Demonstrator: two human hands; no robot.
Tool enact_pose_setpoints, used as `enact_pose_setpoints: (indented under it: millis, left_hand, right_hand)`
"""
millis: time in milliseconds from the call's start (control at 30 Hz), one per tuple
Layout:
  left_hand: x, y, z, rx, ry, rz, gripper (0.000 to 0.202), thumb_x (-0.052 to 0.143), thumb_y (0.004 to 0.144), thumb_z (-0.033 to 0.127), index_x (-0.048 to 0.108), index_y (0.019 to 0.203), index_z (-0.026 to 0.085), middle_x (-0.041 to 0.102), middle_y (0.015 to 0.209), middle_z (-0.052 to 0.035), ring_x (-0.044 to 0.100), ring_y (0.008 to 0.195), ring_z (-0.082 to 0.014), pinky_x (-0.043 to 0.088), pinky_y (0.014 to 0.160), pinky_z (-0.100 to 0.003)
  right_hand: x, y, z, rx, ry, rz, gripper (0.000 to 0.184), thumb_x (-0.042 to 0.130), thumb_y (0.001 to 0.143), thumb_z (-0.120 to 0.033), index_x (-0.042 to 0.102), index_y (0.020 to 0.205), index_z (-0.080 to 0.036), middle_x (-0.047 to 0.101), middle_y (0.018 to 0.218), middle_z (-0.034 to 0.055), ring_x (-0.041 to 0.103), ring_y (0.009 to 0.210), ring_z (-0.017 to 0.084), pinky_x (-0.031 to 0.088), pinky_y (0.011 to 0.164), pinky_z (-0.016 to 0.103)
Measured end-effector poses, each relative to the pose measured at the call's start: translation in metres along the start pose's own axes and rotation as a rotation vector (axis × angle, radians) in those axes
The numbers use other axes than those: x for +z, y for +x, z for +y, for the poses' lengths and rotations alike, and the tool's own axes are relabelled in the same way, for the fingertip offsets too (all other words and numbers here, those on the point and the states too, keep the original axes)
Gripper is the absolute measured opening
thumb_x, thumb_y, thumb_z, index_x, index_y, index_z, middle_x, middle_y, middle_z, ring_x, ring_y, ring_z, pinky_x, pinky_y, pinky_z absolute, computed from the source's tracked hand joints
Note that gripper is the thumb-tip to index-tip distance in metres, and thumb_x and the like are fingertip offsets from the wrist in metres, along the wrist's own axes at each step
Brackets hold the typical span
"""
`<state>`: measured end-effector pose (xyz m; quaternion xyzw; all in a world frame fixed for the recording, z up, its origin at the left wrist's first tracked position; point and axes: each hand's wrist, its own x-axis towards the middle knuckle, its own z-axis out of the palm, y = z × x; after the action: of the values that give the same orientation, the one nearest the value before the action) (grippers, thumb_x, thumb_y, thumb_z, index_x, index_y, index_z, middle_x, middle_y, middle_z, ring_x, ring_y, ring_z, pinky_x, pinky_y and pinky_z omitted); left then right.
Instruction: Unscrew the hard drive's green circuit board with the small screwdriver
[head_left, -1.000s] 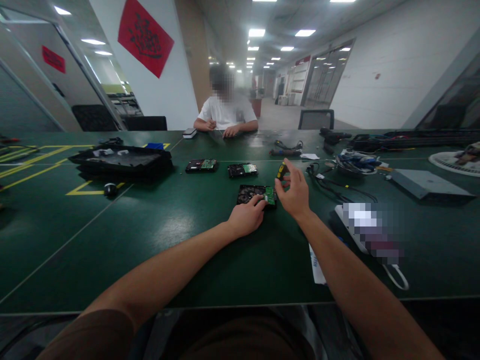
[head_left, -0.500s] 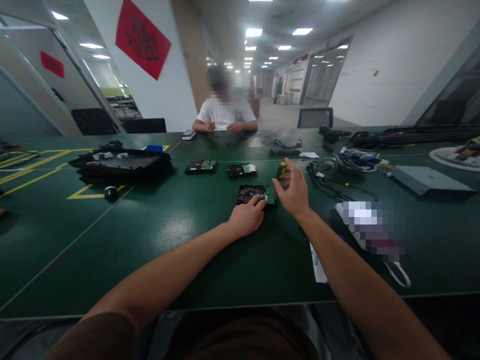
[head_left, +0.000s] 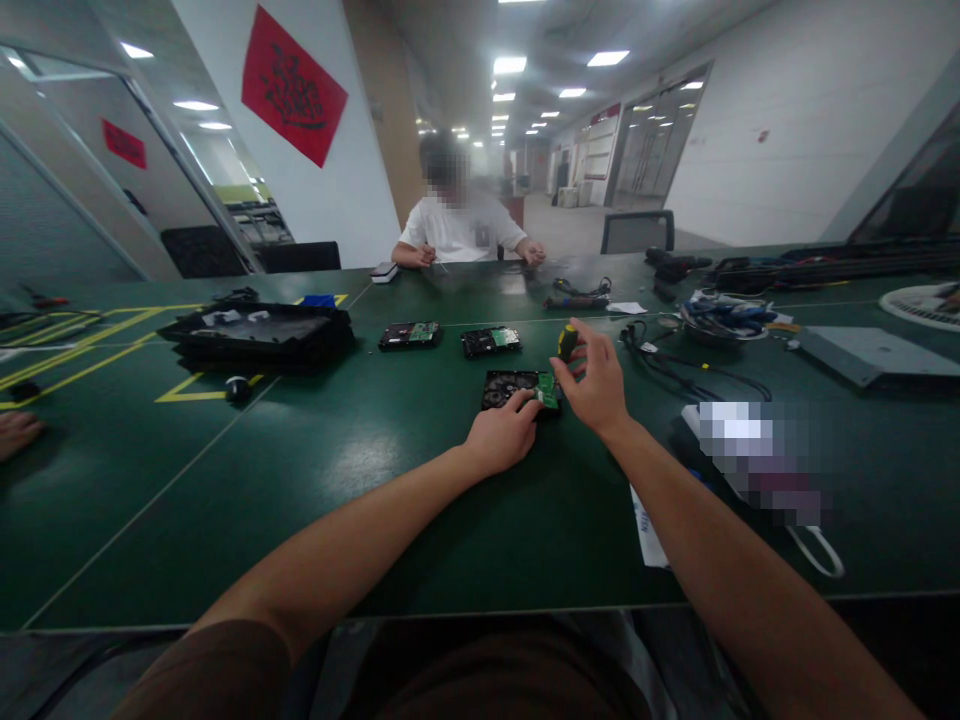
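Circuit-board side up, a black and green hard drive (head_left: 510, 388) lies on the green table. My left hand (head_left: 504, 432) rests at its near edge, fingers closed over its right part and holding it down. Just beyond its right end, my right hand (head_left: 598, 378) is closed around the yellow and black handle of a screwdriver (head_left: 568, 342), held upright. The screwdriver's shaft and tip cannot be made out. Two similar drives lie farther back: one hard drive (head_left: 491, 341) directly beyond and another hard drive (head_left: 409, 335) to its left.
A black tray-like casing (head_left: 259, 345) stands at the left. To the right are black cables (head_left: 667, 365), a bowl of wires (head_left: 724, 318), a grey metal box (head_left: 877, 357) and a partly blurred white object (head_left: 731, 455). A co-worker (head_left: 457, 228) sits opposite; another person's hand (head_left: 21, 432) shows far left.
The view has shifted slightly, so the table things sit a little farther right. The co-worker's hands have moved apart. My hands keep nearly the same pose at the drive.
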<state>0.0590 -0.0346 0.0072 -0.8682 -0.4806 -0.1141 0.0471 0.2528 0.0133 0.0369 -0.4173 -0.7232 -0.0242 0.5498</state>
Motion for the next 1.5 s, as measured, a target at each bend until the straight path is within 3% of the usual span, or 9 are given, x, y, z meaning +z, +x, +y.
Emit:
enact_pose_setpoints:
  millis: [133, 633, 900, 1100, 1233, 1500]
  left_hand:
    - [0.0013, 0.0002, -0.0003, -0.001, 0.005, 0.011, 0.046, 0.042, 0.102, 0.035, 0.048, 0.146, 0.026, 0.045, 0.158, -0.0084, 0.072, 0.104, -0.0259, 0.062, 0.076, -0.038]
    - [-0.0012, -0.0003, 0.0008, -0.013, 0.001, -0.01, 0.046, 0.042, 0.103, 0.035, 0.048, 0.147, 0.026, 0.045, 0.158, -0.0091, 0.071, 0.106, -0.0254, 0.062, 0.078, -0.037]
    - [-0.0018, 0.0, 0.0011, -0.013, 0.001, -0.014, 0.047, 0.043, 0.102, 0.035, 0.048, 0.148, 0.026, 0.045, 0.157, -0.0108, 0.071, 0.108, -0.0254, 0.062, 0.078, -0.036]
    - [-0.0027, 0.0, 0.0016, -0.015, 0.01, -0.011, 0.046, 0.045, 0.102, 0.035, 0.047, 0.148, 0.027, 0.044, 0.157, -0.0107, 0.071, 0.105, -0.0243, 0.062, 0.078, -0.036]
    - [-0.0027, -0.0002, 0.0015, -0.013, -0.005, -0.007, 0.046, 0.044, 0.102, 0.034, 0.048, 0.147, 0.027, 0.045, 0.158, -0.0101, 0.071, 0.108, -0.0254, 0.062, 0.078, -0.036]
    - [-0.0016, 0.0003, 0.0014, -0.015, -0.002, -0.015, 0.047, 0.046, 0.101, 0.034, 0.048, 0.147, 0.027, 0.044, 0.158, -0.0108, 0.071, 0.109, -0.0261, 0.062, 0.081, -0.038]
  right_hand:
    - [-0.0004, 0.0002, 0.0015, -0.006, -0.003, 0.0, 0.063, 0.059, 0.095, -0.027, 0.039, 0.155, -0.03, 0.057, 0.128, 0.0123, 0.067, 0.095, 0.024, 0.065, 0.078, 0.042]
    - [0.0, 0.0008, 0.0026, 0.005, -0.049, 0.008, 0.065, 0.059, 0.094, -0.027, 0.038, 0.155, -0.026, 0.056, 0.132, 0.0149, 0.065, 0.094, 0.026, 0.064, 0.086, 0.053]
    - [0.0006, 0.0008, 0.0037, -0.006, -0.029, 0.013, 0.066, 0.056, 0.093, -0.021, 0.037, 0.156, -0.025, 0.056, 0.135, 0.0157, 0.066, 0.096, 0.026, 0.065, 0.084, 0.048]
    - [-0.0006, 0.001, 0.003, 0.027, -0.036, 0.008, 0.064, 0.062, 0.093, -0.029, 0.04, 0.153, -0.025, 0.059, 0.129, 0.0141, 0.066, 0.087, 0.023, 0.064, 0.081, 0.047]
    - [-0.0011, 0.0011, 0.0016, 0.009, -0.023, -0.008, 0.067, 0.059, 0.093, -0.025, 0.036, 0.157, -0.027, 0.058, 0.13, 0.0142, 0.066, 0.094, 0.024, 0.065, 0.078, 0.044]
    - [-0.0024, 0.0013, -0.0006, -0.003, -0.053, -0.001, 0.067, 0.059, 0.093, -0.023, 0.037, 0.156, -0.028, 0.056, 0.127, 0.0139, 0.065, 0.091, 0.024, 0.065, 0.081, 0.048]
